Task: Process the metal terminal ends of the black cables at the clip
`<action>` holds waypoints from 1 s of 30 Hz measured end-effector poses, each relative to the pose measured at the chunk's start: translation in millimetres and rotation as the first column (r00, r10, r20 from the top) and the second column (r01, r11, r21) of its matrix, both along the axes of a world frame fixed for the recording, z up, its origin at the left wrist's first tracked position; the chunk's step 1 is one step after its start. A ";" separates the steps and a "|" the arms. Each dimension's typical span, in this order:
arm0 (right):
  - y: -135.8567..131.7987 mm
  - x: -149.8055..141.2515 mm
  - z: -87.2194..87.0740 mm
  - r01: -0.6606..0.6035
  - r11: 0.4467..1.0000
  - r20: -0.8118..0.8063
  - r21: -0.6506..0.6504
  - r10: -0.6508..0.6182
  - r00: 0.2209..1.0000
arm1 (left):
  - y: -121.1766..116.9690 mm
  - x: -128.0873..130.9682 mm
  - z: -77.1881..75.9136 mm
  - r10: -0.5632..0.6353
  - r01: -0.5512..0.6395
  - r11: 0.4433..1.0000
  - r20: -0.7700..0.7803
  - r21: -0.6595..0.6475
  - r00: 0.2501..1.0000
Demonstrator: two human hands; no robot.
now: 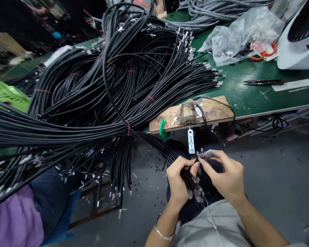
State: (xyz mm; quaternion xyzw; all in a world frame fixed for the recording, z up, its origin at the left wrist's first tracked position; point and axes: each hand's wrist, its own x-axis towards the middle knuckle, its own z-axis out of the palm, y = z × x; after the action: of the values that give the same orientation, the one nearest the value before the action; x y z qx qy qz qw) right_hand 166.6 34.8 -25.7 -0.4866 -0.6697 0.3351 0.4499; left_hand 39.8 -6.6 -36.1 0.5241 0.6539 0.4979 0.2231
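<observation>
Two hands work at a cable end (198, 156), with the desk (247, 99) edge at their twelve o'clock.
The left hand (179, 176) has its grip pinched on the black jacket; the right hand (226, 175), grey cover (208, 154) on a finger, has its grip together at the splayed, silvery strands. That end looks opened but unfinished; many black cables (92, 113), heaped at ten to eleven o'clock, show pale, bare tips, though I cannot tell which are finished. They are smooth, rubbery-looking and looped, bundled by thin red ties (128, 127). At twelve, a grimy, rounded cylinder (188, 112) sits on a scuffed wooden board (216, 108); slim dark snips (264, 82) lie at one to two.
</observation>
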 end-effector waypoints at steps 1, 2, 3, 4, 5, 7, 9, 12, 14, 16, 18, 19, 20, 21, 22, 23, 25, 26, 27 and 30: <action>-1.4 -0.6 1.7 0.011 0.999 0.063 0.051 -0.014 0.998 | 0.8 1.7 -0.4 0.004 -0.004 1.000 -0.004 0.003 1.000; -2.4 -1.6 2.6 0.030 0.995 0.112 0.100 -0.041 0.993 | 1.6 3.4 -0.8 0.009 -0.009 1.000 -0.008 0.006 1.000; -3.2 -2.9 2.8 0.048 0.988 0.148 0.143 -0.069 0.987 | 2.3 5.0 -1.0 0.015 -0.014 1.000 -0.010 0.007 1.000; -3.8 -4.3 2.5 0.065 0.981 0.173 0.182 -0.097 0.980 | 2.9 6.3 -1.1 0.018 -0.018 1.000 -0.011 0.008 1.000; -4.1 -5.6 1.9 0.080 0.975 0.186 0.209 -0.120 0.975 | 3.3 7.3 -1.2 0.018 -0.018 1.000 -0.008 0.007 1.000; -4.1 -7.9 -0.4 0.115 0.971 0.156 0.209 -0.149 0.976 | 3.4 7.9 -0.9 0.015 -0.015 1.000 0.003 -0.001 1.000; -2.2 -9.5 -3.6 0.156 0.985 0.017 0.076 -0.157 0.987 | 2.6 6.8 -0.2 0.006 -0.006 1.000 0.005 -0.018 1.000; 5.0 -11.8 -10.2 -0.013 0.949 -0.377 -0.315 -0.113 0.919 | 0.6 2.3 2.4 -0.034 0.034 0.998 -0.004 -0.056 0.999; 11.4 -13.5 -15.0 -0.265 0.839 -0.630 -0.475 -0.114 0.768 | -0.3 -1.6 5.4 -0.090 0.091 0.993 0.014 -0.073 0.996; 17.6 -14.5 -18.4 -0.451 0.736 -0.780 -0.504 -0.164 0.604 | -0.6 -5.7 9.2 -0.136 0.140 0.986 0.053 -0.086 0.989; 22.3 -13.9 -19.4 -0.571 0.676 -0.851 -0.467 -0.167 0.498 | -0.3 -9.6 13.3 -0.155 0.166 0.979 0.099 -0.115 0.983; 23.8 -13.0 -19.0 -0.610 0.661 -0.868 -0.437 -0.133 0.478 | -0.2 -11.4 15.0 -0.160 0.176 0.975 0.122 -0.137 0.980; 24.7 -11.9 -18.1 -0.633 0.657 -0.873 -0.410 -0.082 0.481 | -0.1 -12.8 16.4 -0.164 0.187 0.969 0.143 -0.160 0.976; 24.8 -11.0 -16.8 -0.638 0.661 -0.862 -0.395 -0.026 0.507 | -0.2 -13.8 17.2 -0.166 0.194 0.964 0.162 -0.179 0.973; 24.0 -10.7 -15.4 -0.621 0.677 -0.834 -0.395 0.019 0.551 | -0.5 -14.4 17.3 -0.162 0.197 0.961 0.179 -0.193 0.970; 22.3 -11.1 -14.2 -0.576 0.709 -0.793 -0.407 0.039 0.608 | -0.9 -14.4 16.8 -0.152 0.191 0.961 0.192 -0.202 0.970; 15.4 -14.9 -12.3 -0.425 0.796 -0.692 -0.430 0.012 0.722 | -2.4 -13.1 14.4 -0.107 0.147 0.969 0.201 -0.198 0.974; 10.6 -18.0 -11.9 -0.325 0.844 -0.635 -0.427 -0.023 0.773 | -3.3 -12.0 12.9 -0.077 0.114 0.976 0.195 -0.188 0.978; 5.2 -21.4 -11.9 -0.213 0.892 -0.577 -0.399 -0.064 0.814 | -4.1 -10.9 11.4 -0.043 0.075 0.982 0.181 -0.172 0.983; -8.8 -28.8 -13.6 0.035 0.976 -0.455 -0.216 -0.132 0.881 | -5.9 -8.7 8.9 0.035 -0.017 0.991 0.140 -0.131 0.989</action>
State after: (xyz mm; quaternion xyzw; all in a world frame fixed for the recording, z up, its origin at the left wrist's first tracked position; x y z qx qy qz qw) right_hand 137.9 26.0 -39.3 -0.4633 -0.4827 0.4885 0.5601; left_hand 31.1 -12.5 -27.2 0.4631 0.6740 0.4934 0.2963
